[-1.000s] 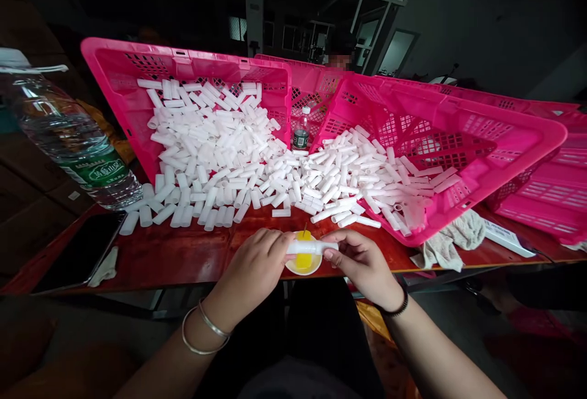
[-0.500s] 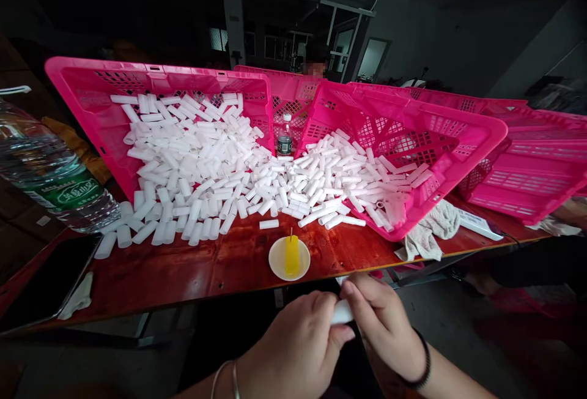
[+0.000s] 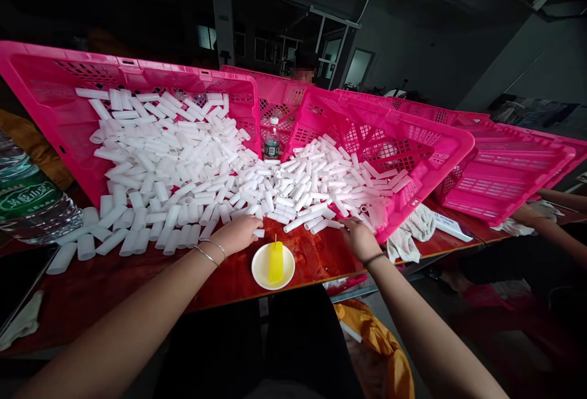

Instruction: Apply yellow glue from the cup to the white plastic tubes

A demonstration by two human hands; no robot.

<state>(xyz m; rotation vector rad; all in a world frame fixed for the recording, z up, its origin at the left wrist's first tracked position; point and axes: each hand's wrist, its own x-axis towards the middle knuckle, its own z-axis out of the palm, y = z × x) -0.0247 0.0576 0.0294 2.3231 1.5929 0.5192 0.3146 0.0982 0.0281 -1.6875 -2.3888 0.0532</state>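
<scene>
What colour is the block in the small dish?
Bright yellow: the block stands out against the pale dish. Head view, the only one.

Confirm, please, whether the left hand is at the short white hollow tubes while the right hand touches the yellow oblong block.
The right hand isn't touching the yellow block: the head view shows it, like the left hand, at the white tubes.

Tubes: too many for counting
Baskets: at least four
Bottles: two
Round dish: one
Yellow block: one
</scene>
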